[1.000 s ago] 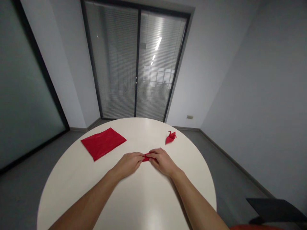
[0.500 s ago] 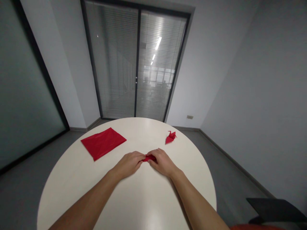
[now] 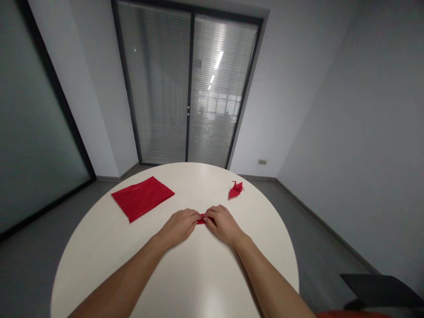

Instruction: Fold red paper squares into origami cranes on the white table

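Note:
Between my two hands, a small piece of folded red paper (image 3: 200,219) lies on the white round table (image 3: 198,269). My left hand (image 3: 181,225) has its fingers closed on the paper's left end. At its right end my right hand (image 3: 222,222) pinches the paper, fingertips and thumb close together. Both hands rest low at the tabletop, and their fingers hide most of the paper, so its exact folded shape cannot be made out.
A red origami crane (image 3: 236,190) stands beyond my right hand. Flat on the table's left side lies a large red sheet or packet (image 3: 143,198). A dark chair (image 3: 380,289) is at the lower right, and glass doors with blinds (image 3: 188,88) rise behind the table.
My right hand has shifted its fingers slightly, closing over more of the red paper, so less of it shows. My left hand has stayed nearly still.

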Demonstrator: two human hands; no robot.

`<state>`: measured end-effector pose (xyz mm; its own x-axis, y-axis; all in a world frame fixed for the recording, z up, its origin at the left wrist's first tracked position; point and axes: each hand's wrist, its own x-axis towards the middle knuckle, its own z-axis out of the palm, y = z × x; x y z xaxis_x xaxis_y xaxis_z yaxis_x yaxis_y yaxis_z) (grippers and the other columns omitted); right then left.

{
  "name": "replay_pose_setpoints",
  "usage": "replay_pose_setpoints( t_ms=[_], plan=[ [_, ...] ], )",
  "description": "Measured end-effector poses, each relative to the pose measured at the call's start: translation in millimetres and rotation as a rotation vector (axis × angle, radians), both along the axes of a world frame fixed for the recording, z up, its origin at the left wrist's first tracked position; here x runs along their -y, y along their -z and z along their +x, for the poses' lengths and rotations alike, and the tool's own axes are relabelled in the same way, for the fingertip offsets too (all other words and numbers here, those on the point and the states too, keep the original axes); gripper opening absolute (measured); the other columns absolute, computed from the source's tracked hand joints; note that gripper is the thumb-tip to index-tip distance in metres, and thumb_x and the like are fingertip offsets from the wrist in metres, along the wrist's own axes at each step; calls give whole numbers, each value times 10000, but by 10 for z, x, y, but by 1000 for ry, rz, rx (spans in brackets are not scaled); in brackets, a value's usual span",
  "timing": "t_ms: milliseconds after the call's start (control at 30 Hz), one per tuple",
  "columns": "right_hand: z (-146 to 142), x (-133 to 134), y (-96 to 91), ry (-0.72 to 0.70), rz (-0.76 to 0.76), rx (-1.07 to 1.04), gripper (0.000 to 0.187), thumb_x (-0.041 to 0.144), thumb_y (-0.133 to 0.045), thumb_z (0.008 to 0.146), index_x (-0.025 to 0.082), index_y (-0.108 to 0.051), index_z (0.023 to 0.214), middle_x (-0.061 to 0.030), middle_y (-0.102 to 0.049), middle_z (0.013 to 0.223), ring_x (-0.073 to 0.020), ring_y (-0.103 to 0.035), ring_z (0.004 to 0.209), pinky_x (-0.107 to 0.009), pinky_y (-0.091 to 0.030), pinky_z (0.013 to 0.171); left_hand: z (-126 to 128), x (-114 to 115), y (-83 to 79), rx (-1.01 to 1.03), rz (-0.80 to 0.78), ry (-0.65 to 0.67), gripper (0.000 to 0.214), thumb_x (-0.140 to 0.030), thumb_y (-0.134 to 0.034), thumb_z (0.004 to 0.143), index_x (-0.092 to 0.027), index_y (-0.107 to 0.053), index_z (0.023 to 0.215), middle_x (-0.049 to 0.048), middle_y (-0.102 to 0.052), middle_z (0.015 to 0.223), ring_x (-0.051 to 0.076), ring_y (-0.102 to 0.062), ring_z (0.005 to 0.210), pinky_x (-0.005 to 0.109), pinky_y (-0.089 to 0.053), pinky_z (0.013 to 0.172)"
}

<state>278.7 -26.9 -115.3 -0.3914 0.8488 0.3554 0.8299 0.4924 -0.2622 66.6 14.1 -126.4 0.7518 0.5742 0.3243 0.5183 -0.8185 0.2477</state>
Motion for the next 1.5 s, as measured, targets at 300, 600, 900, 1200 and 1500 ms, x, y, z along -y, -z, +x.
replay_pose_setpoints(
  t_ms=[300,600,900,1200,1500],
  plan=[
    [-37,-40,28,2,-99,-182,242,210,-548,966,219,-769,868,-31,-775,878,-185,-657,820,-293,-454,827,48,38,-48,16,-18,-133,257,-198,-448,1012,-204,-705,1011,59,-738,1005,229,-645,996,336,-490,875],
    [-31,-17,-6,6,-112,-252,145,185,-644,886,236,-771,934,-17,-774,949,-187,-656,867,-295,-470,825,54,48,-63,61,-16,-160,146,-172,-527,960,-205,-669,962,46,-709,972,217,-624,941,322,-479,819],
    [-14,-49,27,-48,-112,-252,119,141,-689,856,227,-769,879,-11,-760,911,-172,-656,854,-284,-469,836,68,48,-93,89,-58,-121,159,-133,-540,939,-208,-679,957,40,-720,1003,217,-622,992,324,-476,869],
    [-18,-46,29,-39,-137,-263,62,180,-722,843,211,-772,860,-34,-728,929,-173,-653,851,-275,-488,802,84,32,-75,82,-27,-108,166,-125,-542,932,-202,-687,911,38,-699,970,209,-621,949,325,-469,849],
    [-18,-24,33,47,-171,-295,260,201,-708,854,225,-722,1112,-22,-764,911,-173,-670,790,-268,-475,733,79,56,-89,118,-52,-154,137,-128,-564,916,-216,-657,963,33,-711,979,207,-642,926,317,-481,820]
  ],
)
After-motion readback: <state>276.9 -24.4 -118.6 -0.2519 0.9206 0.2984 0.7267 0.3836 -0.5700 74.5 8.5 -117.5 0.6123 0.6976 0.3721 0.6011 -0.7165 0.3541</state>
